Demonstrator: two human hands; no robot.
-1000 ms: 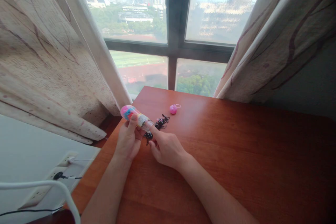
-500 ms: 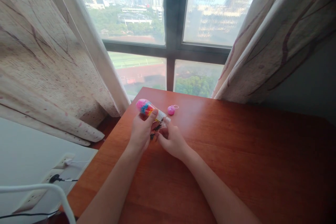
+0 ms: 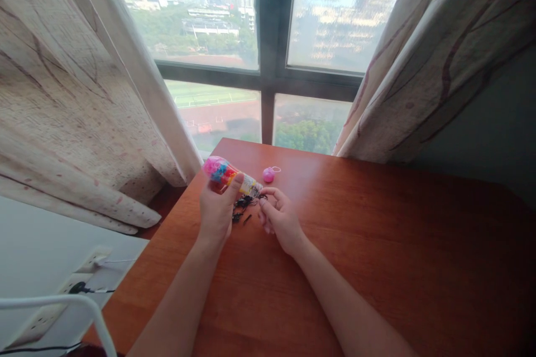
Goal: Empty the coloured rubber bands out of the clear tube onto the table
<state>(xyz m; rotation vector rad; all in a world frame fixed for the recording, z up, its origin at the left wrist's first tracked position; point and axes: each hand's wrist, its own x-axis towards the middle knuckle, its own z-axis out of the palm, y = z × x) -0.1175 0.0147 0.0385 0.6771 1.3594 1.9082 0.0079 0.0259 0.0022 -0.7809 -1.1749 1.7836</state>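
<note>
The left hand (image 3: 215, 212) has its fingers clamped around the clear bottle (image 3: 231, 175), which is tilted, its mouth by the right fingertips. The right hand (image 3: 285, 222) pinches dark strands (image 3: 263, 197) there. The dark pile (image 3: 242, 201) lies below, between both hands' fingers; the pink ball (image 3: 268, 175) is beyond them. Strands could tangle and, if pulled hard, spill out.
</note>
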